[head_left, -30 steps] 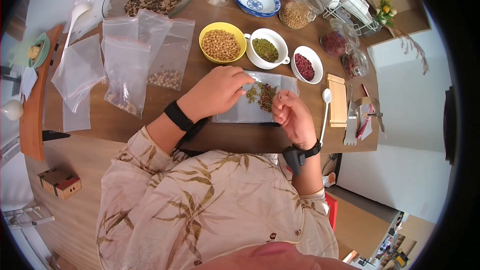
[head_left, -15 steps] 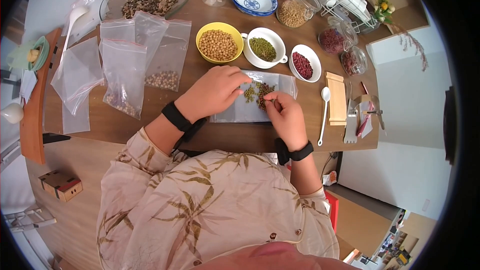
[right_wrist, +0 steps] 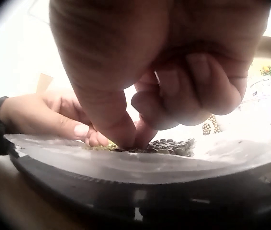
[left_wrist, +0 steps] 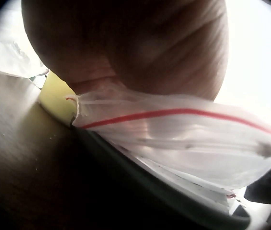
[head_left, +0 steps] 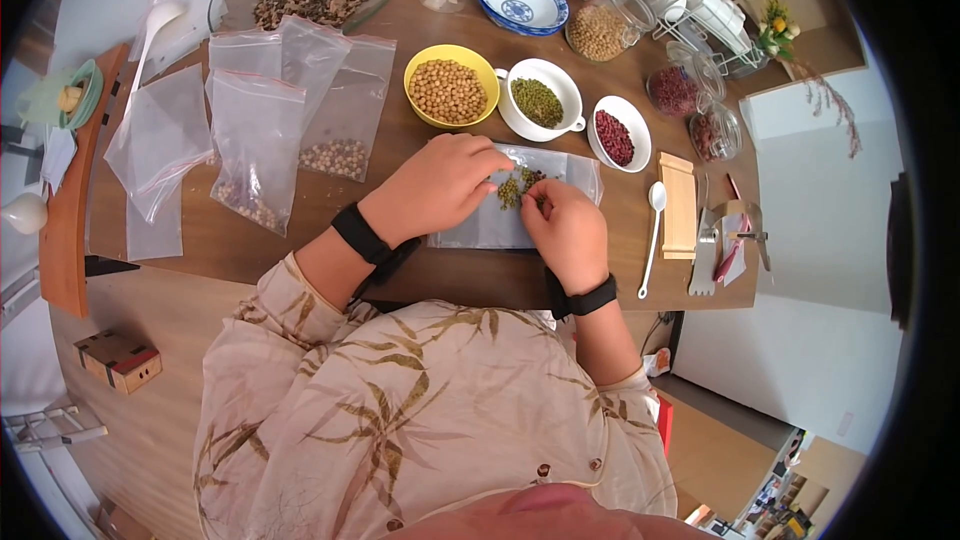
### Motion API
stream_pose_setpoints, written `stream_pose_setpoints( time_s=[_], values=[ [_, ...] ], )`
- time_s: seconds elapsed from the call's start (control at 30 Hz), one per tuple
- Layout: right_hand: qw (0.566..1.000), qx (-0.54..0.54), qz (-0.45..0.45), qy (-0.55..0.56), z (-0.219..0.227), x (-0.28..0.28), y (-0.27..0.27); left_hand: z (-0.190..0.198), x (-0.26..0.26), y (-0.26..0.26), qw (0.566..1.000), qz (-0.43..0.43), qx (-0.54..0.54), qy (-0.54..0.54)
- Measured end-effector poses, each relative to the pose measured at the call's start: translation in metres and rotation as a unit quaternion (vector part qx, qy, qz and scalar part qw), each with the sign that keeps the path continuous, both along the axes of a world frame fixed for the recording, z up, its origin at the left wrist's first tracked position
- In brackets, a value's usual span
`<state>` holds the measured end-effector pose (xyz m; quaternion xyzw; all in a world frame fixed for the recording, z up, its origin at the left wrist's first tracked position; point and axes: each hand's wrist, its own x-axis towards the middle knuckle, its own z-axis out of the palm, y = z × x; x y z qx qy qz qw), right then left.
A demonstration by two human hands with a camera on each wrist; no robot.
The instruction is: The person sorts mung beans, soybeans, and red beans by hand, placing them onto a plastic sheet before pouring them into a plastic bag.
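Right hand now covers more of the beans, pinching some; left hand lies loose-fingered over the bag. Pinched amount: hidden.

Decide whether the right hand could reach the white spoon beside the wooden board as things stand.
Probably yes: bare table lies between the right hand, at the beans, and the spoon, leaving the way free.

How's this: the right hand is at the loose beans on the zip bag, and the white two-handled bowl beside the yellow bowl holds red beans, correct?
Not quite: that white two-handled bowl holds green beans, not red, in the head view. The right hand is at the loose beans on the zip bag.
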<state>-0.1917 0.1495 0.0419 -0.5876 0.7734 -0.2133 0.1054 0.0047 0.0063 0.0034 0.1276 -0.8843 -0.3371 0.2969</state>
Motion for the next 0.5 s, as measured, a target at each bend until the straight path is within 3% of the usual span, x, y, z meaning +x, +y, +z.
stream_pose_setpoints(
  time_s=[0.1, 0.17, 0.2, 0.27, 0.4, 0.5],
  values=[
    [1.000, -0.019, 0.010, -0.007, -0.003, -0.003, 0.001, 0.001, 0.000, -0.001, 1.000, -0.002, -0.002, 0.002],
    [0.992, 0.012, -0.037, -0.117, -0.003, -0.013, 0.003, 0.002, 0.001, 0.000, 1.000, 0.001, 0.001, -0.001],
    [0.992, 0.012, -0.037, -0.117, -0.008, -0.019, 0.005, 0.002, 0.001, -0.001, 1.000, 0.002, 0.002, -0.001],
    [0.954, -0.070, -0.062, -0.284, -0.022, -0.030, 0.010, 0.003, 0.001, 0.000, 1.000, -0.002, 0.006, -0.010],
    [0.970, -0.029, -0.076, -0.230, -0.010, -0.028, 0.014, 0.003, -0.001, 0.000, 1.000, -0.004, -0.002, -0.004],
    [0.985, -0.034, -0.037, -0.168, -0.013, -0.022, 0.009, 0.003, 0.000, -0.001, 1.000, -0.006, -0.001, -0.009]
  ],
)
